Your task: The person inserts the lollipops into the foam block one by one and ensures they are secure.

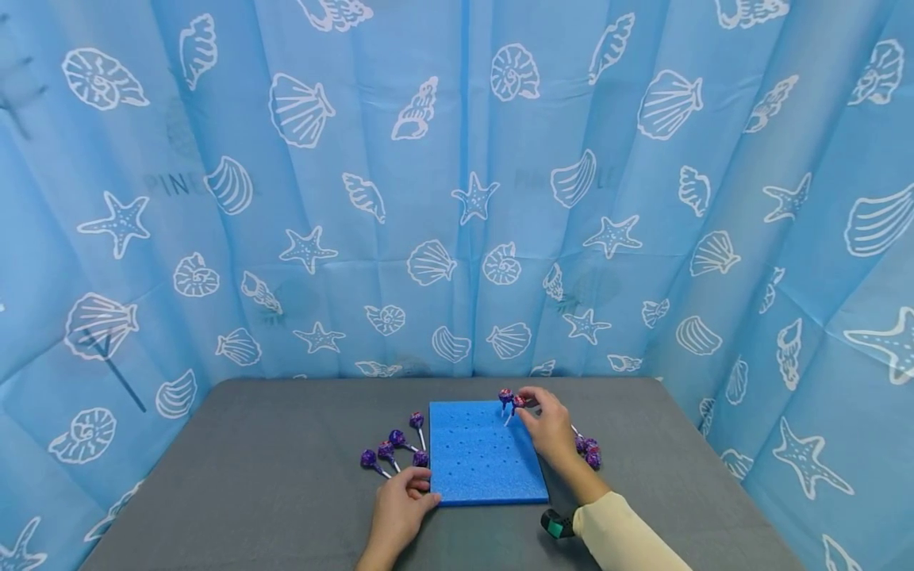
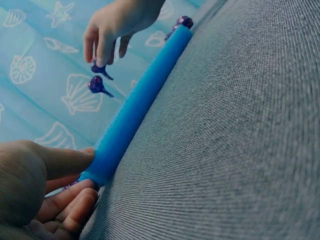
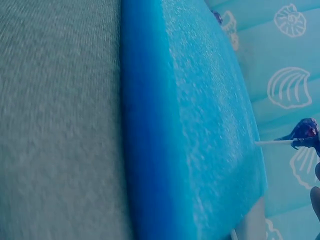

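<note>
A square blue foam board (image 1: 489,485) with rows of small holes lies on the table. My right hand (image 1: 548,428) is over its far right part, fingertips pinching the purple-wrapped head of a lollipop (image 1: 518,403). That lollipop's white stick points down at the board. Just left of it, another lollipop (image 1: 505,395) stands upright near the board's back edge. At the near left corner my left hand (image 1: 401,507) grips the board, thumb (image 2: 75,159) on its top and the other fingers curled at its side. Only fingertips (image 3: 316,200) of the right hand show in the right wrist view.
Several purple lollipops (image 1: 397,437) lie left of the board, close to the left hand. More lollipops (image 1: 593,456) are bunched to its right, partly behind the right forearm. The grey table (image 1: 286,476) meets a blue shell-print curtain (image 1: 428,198) at the back.
</note>
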The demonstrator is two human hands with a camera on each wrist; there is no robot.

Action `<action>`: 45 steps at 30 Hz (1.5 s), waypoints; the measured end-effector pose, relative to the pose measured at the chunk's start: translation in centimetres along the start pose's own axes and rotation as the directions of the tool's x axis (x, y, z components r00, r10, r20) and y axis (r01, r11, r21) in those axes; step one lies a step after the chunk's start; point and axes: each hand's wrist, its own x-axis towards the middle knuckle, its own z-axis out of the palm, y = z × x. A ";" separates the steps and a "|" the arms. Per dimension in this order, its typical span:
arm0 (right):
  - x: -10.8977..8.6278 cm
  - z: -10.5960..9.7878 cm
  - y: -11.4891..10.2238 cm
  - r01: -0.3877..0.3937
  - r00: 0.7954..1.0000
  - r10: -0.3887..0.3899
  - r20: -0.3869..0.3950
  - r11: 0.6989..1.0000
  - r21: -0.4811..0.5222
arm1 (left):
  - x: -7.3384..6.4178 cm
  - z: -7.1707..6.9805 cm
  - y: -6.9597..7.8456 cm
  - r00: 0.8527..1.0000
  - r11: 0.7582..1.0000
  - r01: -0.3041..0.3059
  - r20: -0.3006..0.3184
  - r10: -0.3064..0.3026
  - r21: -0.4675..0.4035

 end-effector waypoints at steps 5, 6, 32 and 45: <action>0.0 0.5 -0.3 -0.021 1.000 0.022 -0.019 1.000 0.014 | 0.0 -0.1 0.1 1.000 1.000 -0.002 0.007 0.002 -0.011; -0.1 0.5 -0.3 -0.030 0.999 0.030 -0.016 0.999 0.015 | 0.0 -0.1 0.1 1.000 1.000 0.003 0.011 -0.003 -0.013; -0.8 0.8 -0.7 -0.081 0.995 0.085 -0.047 0.993 0.082 | 0.0 -0.1 0.2 1.000 1.000 0.011 0.009 -0.011 -0.015; -1.7 -1.0 -0.4 -0.068 0.992 0.076 -0.103 0.995 0.071 | 0.0 -0.1 0.1 1.000 0.999 0.019 0.024 -0.018 -0.028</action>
